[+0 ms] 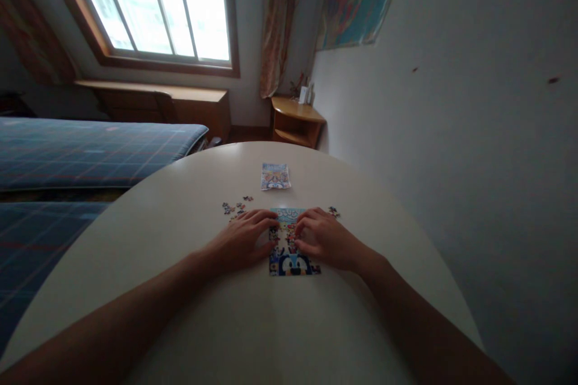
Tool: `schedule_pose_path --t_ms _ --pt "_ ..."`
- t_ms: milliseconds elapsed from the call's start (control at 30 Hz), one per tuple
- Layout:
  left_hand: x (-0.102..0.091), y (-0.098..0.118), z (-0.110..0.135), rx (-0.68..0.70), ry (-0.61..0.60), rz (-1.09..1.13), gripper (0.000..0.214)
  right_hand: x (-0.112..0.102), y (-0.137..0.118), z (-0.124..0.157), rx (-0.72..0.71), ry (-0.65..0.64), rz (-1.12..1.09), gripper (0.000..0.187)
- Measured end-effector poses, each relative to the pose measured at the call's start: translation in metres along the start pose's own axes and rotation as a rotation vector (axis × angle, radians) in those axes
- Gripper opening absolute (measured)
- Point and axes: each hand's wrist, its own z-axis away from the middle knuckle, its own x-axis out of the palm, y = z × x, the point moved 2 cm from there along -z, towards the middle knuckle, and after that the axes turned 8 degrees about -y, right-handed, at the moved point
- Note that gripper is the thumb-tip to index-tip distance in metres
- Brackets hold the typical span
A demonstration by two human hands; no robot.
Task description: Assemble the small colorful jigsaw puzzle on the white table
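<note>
A partly assembled jigsaw puzzle [295,264] with a blue cartoon dog's face at its near edge lies flat on the white table [298,331]. An opening runs down its middle, where a pale surface shows. My left hand [246,237] rests over the puzzle's left edge, its fingers stretched and the thumb apart. From the other side my right hand [327,239] touches the right edge with bent fingers, the thumb spaced from the index finger. No piece shows in either hand. Loose puzzle pieces [229,209] lie beyond my left hand, and a few more pieces [333,212] beyond my right.
A small printed packet [275,176] lies farther back on the table. To the left is a bed with a blue plaid mattress [90,150]. A wooden corner shelf [298,111] stands behind the table, and a white wall [451,150] runs along the right.
</note>
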Motion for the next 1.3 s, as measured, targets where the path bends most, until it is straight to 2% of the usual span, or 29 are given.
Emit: schedule_pose_path --t_ms 200,667,1300 --pt "0.0 0.0 0.0 0.001 -0.001 0.003 0.034 0.003 -0.002 0.0 0.027 0.013 0.029 0.015" --pt "0.001 0.001 0.0 -0.012 0.002 -0.004 0.033 0.01 -0.008 -0.005 -0.035 0.085 -0.012 0.006" --pt "0.0 0.002 0.0 -0.013 0.004 -0.009 0.033 0.012 -0.008 -0.005 0.03 0.111 -0.009 0.009"
